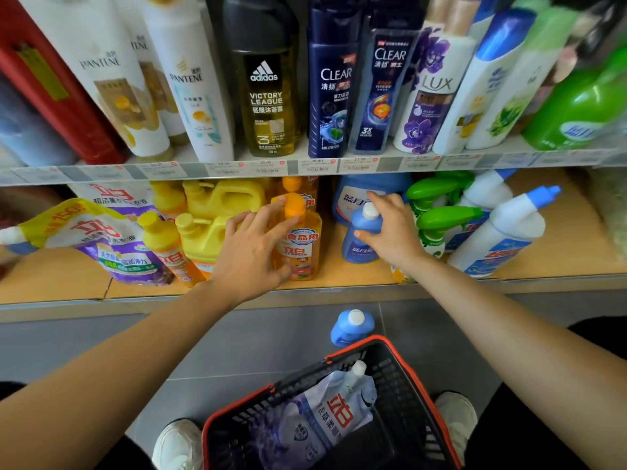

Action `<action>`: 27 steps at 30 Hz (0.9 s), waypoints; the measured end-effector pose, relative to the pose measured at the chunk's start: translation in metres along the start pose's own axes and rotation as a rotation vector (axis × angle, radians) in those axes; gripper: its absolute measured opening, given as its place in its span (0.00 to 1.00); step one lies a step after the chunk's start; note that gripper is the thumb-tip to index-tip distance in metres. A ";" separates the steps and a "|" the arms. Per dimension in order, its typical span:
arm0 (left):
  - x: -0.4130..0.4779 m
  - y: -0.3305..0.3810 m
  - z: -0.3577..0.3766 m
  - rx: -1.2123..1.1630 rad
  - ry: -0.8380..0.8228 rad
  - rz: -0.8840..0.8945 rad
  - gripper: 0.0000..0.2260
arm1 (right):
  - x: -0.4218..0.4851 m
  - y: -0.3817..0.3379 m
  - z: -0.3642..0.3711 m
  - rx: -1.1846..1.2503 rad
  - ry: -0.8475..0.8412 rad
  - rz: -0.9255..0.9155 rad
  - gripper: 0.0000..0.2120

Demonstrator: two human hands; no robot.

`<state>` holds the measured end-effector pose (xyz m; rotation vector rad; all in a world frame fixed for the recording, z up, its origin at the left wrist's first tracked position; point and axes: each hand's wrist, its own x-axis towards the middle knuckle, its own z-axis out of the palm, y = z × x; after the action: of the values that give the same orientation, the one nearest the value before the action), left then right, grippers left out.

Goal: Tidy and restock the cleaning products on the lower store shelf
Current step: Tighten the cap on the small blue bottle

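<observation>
Shelf (51,276): yellow jugs (200,239), orange bottle (302,245), blue bottle (359,247), sprayers (444,218).

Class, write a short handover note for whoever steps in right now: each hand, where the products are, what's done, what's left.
Left hand grips the orange-capped orange plastic bottle on the lower wooden shelf. Right hand grips the white-capped small blue bottle beside it. Done: both stand on the shelf. To do: matching blue bottle on the floor; white-purple pouch in the black orange-rimmed basket.
</observation>
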<state>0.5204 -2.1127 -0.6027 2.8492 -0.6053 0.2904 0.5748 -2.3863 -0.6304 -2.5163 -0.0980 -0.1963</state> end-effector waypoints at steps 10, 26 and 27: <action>0.001 -0.001 -0.006 -0.024 0.018 0.034 0.28 | -0.005 -0.005 -0.026 -0.133 -0.122 -0.158 0.10; -0.011 0.052 -0.004 -1.000 -0.182 -0.154 0.22 | -0.039 -0.062 -0.086 0.695 -0.271 -0.242 0.14; -0.011 0.051 -0.005 -1.070 -0.214 -0.160 0.21 | -0.039 -0.060 -0.086 0.672 -0.280 -0.248 0.16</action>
<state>0.4885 -2.1526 -0.5925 1.8679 -0.3819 -0.2983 0.5191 -2.3883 -0.5330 -1.8397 -0.5024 0.0857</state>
